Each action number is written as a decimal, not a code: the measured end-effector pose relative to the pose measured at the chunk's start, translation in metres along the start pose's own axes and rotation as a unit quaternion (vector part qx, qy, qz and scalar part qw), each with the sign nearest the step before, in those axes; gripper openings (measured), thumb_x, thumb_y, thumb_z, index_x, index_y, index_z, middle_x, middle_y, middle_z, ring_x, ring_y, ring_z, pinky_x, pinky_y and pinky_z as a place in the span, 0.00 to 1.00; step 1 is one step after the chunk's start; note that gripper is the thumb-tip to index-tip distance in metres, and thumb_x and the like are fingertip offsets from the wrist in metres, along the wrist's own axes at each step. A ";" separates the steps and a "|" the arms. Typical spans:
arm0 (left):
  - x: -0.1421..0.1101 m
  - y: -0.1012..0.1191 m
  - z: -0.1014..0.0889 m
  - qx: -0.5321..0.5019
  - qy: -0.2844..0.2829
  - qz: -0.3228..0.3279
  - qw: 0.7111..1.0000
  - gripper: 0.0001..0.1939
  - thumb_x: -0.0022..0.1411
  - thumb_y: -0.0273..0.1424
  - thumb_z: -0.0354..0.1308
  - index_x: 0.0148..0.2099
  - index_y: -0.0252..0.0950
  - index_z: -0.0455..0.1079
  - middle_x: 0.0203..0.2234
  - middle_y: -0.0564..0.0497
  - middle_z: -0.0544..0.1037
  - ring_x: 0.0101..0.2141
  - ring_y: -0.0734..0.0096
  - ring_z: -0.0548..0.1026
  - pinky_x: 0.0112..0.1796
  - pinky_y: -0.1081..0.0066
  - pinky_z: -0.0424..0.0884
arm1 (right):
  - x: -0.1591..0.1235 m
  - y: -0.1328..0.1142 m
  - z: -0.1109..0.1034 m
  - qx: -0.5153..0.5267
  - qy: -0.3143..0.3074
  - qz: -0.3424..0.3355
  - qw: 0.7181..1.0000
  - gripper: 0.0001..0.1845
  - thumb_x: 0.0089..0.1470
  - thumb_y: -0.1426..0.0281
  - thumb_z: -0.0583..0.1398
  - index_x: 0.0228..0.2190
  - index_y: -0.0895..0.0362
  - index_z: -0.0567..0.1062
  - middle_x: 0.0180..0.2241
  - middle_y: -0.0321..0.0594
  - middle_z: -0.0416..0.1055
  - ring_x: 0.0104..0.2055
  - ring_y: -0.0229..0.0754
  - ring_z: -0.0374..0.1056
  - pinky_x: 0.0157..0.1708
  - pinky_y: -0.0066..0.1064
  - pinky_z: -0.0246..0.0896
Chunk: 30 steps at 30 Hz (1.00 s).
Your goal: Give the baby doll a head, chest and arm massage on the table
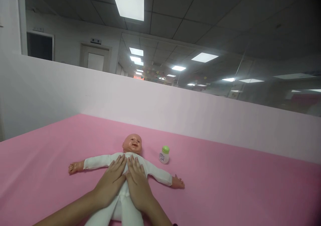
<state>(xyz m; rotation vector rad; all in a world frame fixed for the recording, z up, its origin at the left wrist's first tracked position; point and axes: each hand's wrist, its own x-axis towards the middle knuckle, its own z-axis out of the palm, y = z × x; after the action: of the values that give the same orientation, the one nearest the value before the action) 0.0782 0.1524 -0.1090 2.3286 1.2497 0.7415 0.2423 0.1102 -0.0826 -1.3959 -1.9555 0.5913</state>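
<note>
A baby doll (160, 173) in a white cloth suit lies on its back, arms spread wide and head away from me. On the left side of its chest and belly, my left hand (110, 179) rests flat with fingers stretched out. My right hand (137, 179) lies flat on the other side of the torso, its fingers pointing toward the doll's head. The two hands are side by side, close at the thumbs, and neither holds anything. A small clear bottle (164, 155) with a green cap stands beside the doll's head and shoulder.
A pink sheet (225, 186) covers the surface under the doll. Behind it runs a low white wall (150, 102), with a glass pane above. Beyond are a door (95, 59) and lit ceiling panels (130, 2).
</note>
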 end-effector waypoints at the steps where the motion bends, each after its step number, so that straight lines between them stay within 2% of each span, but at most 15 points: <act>1: 0.000 -0.001 0.000 -0.006 0.005 -0.005 1.000 0.32 0.72 0.46 0.37 0.71 0.38 0.43 0.70 0.44 0.44 0.69 0.58 0.43 0.67 0.48 0.46 | 0.001 0.000 0.001 0.003 0.005 0.006 1.000 0.29 0.67 0.63 0.43 0.67 0.55 0.50 0.69 0.34 0.37 0.73 0.45 0.29 0.70 0.50 0.22; 8: -0.002 -0.014 0.007 -0.063 0.047 -0.006 0.997 0.31 0.72 0.46 0.39 0.71 0.40 0.47 0.70 0.45 0.44 0.69 0.55 0.43 0.66 0.45 0.45 | 0.003 0.006 0.009 0.027 0.054 0.030 0.998 0.29 0.66 0.62 0.46 0.66 0.51 0.53 0.69 0.31 0.39 0.73 0.44 0.31 0.70 0.50 0.24; 15: 0.000 -0.018 0.013 -0.130 0.054 -0.053 0.989 0.36 0.70 0.47 0.39 0.72 0.32 0.45 0.71 0.41 0.40 0.70 0.54 0.37 0.67 0.45 0.39 | 0.003 0.006 0.014 0.002 0.100 0.111 0.989 0.34 0.64 0.63 0.46 0.67 0.61 0.49 0.70 0.40 0.37 0.73 0.46 0.32 0.70 0.51 0.28; 19: 0.001 -0.023 0.018 -0.149 0.097 -0.111 0.978 0.37 0.70 0.47 0.40 0.71 0.28 0.45 0.71 0.34 0.42 0.70 0.50 0.38 0.67 0.43 0.41 | 0.002 0.012 0.020 0.017 0.137 0.159 0.978 0.39 0.62 0.63 0.48 0.67 0.72 0.46 0.70 0.50 0.33 0.73 0.51 0.30 0.70 0.52 0.30; 21: -0.001 -0.017 0.014 -0.132 0.140 -0.131 0.972 0.34 0.69 0.45 0.41 0.68 0.27 0.50 0.69 0.31 0.48 0.70 0.48 0.42 0.66 0.42 0.45 | 0.000 0.015 0.021 0.011 0.150 0.166 0.975 0.40 0.62 0.63 0.49 0.66 0.76 0.46 0.70 0.55 0.33 0.72 0.54 0.30 0.70 0.52 0.30; 23: -0.006 -0.004 0.005 -0.107 0.190 -0.109 0.970 0.26 0.68 0.44 0.43 0.59 0.31 0.59 0.62 0.34 0.62 0.65 0.48 0.56 0.63 0.43 0.55 | -0.004 0.013 0.019 -0.012 0.175 0.130 0.976 0.38 0.61 0.65 0.49 0.65 0.75 0.50 0.69 0.57 0.38 0.72 0.56 0.33 0.70 0.53 0.34; 25: -0.012 0.014 -0.007 -0.089 0.216 -0.069 0.970 0.16 0.68 0.44 0.44 0.46 0.38 0.64 0.46 0.42 0.73 0.52 0.53 0.70 0.54 0.48 0.68 | -0.009 0.006 0.014 -0.049 0.194 0.055 0.978 0.32 0.60 0.69 0.49 0.63 0.70 0.59 0.66 0.56 0.51 0.70 0.56 0.46 0.68 0.52 0.42; 27: -0.018 0.029 -0.017 -0.097 0.200 -0.038 0.974 0.15 0.70 0.44 0.42 0.38 0.41 0.61 0.34 0.48 0.73 0.39 0.59 0.73 0.43 0.56 0.73 | -0.014 -0.005 0.007 -0.093 0.183 -0.034 0.978 0.28 0.58 0.74 0.48 0.58 0.64 0.69 0.57 0.54 0.67 0.61 0.55 0.61 0.63 0.51 0.55; 28: -0.021 0.034 -0.020 -0.104 0.187 -0.021 0.977 0.16 0.70 0.44 0.40 0.36 0.41 0.61 0.32 0.49 0.72 0.36 0.61 0.72 0.39 0.59 0.73 | -0.017 -0.010 0.005 -0.111 0.169 -0.074 0.977 0.27 0.57 0.76 0.48 0.55 0.62 0.72 0.52 0.52 0.71 0.56 0.54 0.65 0.60 0.50 0.60; 30: -0.024 0.036 -0.020 -0.109 0.168 0.023 0.979 0.17 0.71 0.43 0.39 0.41 0.40 0.64 0.34 0.48 0.74 0.37 0.61 0.73 0.41 0.60 0.74 | -0.020 -0.018 0.003 -0.129 0.143 -0.141 0.971 0.26 0.57 0.77 0.48 0.54 0.59 0.73 0.49 0.49 0.74 0.53 0.51 0.68 0.57 0.48 0.63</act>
<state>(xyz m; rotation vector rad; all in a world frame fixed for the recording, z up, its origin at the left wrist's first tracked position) 0.0776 0.1151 -0.0791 2.1176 1.1786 1.2640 0.2326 0.0855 -0.0770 -1.2381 -1.9910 -0.0003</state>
